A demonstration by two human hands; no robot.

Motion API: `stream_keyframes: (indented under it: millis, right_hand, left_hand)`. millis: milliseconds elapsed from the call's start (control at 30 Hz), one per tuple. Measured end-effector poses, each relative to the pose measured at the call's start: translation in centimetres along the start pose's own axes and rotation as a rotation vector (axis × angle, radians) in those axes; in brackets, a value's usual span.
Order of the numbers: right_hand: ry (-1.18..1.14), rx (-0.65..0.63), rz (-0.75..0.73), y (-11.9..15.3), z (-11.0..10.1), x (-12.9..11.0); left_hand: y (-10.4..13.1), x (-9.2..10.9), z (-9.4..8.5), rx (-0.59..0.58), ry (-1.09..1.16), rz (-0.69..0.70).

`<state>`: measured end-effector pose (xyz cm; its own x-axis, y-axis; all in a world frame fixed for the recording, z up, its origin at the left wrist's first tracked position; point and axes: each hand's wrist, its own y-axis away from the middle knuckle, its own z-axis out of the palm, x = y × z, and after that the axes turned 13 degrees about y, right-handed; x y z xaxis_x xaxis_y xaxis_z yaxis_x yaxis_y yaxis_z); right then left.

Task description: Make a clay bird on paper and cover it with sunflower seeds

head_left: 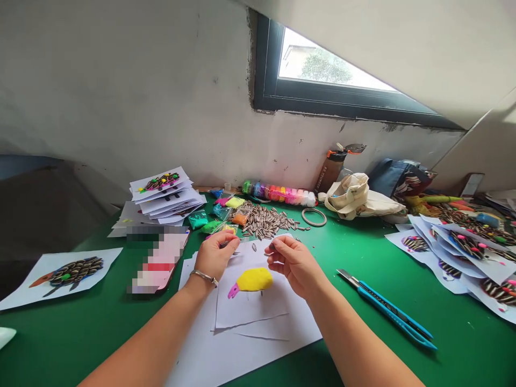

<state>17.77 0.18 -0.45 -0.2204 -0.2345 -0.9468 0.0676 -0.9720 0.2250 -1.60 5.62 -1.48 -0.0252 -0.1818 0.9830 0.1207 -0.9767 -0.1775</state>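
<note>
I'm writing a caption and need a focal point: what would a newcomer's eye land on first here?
Probably the bright yellow clay oval with a purple head, on white paper between the two bare hands. Next, perhaps, the heap of striped sunflower seeds beyond it, then the blue-handled craft knife lying on the green tabletop at right.
</note>
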Motion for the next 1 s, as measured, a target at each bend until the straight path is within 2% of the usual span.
stream_keyframes:
  millis: [133, 200, 267, 300, 433, 533, 633, 800, 1000]
  right_hand:
    - [-0.004, 0.031, -0.033, -0.1, -0.2, -0.3]
    - [0.047, 0.054, -0.065, -0.1, -0.2, -0.3]
    - [0.155, 0.093, -0.140, -0.2, -0.1, -0.3]
    - [0.226, 0.124, -0.206, -0.1, 0.1, -0.2]
    - [0.512, 0.263, -0.622, 0.6, 0.9, -0.1]
    - [0.634, 0.288, -0.807, 1.3, 1.6, -0.2]
    - [0.686, 0.279, -0.824, 1.5, 2.0, 0.1]
    - [0.724, 0.250, -0.831, 1.1, 2.1, 1.0]
    - [0.698, 0.115, -0.794, 1.2, 2.0, 0.9]
  left_hand:
    - [-1.7, 1.6, 1.4, -0.011, -0.091, 0.135]
    - [-1.6, 2.5, 2.0, -0.014, -0.112, 0.197]
    - [-0.8, 3.2, 2.6, -0.032, -0.109, 0.203]
    - [-0.1, 3.5, 2.8, -0.050, -0.067, 0.130]
    - [3.0, 4.1, 3.4, -0.181, 0.308, -0.418]
    - [4.4, 4.3, 3.4, -0.153, 0.473, -0.637]
    - [4.8, 4.4, 3.2, -0.183, 0.560, -0.704]
    - [5.2, 4.1, 2.7, -0.231, 0.632, -0.728]
    - [5.3, 3.1, 2.4, -0.246, 0.688, -0.732]
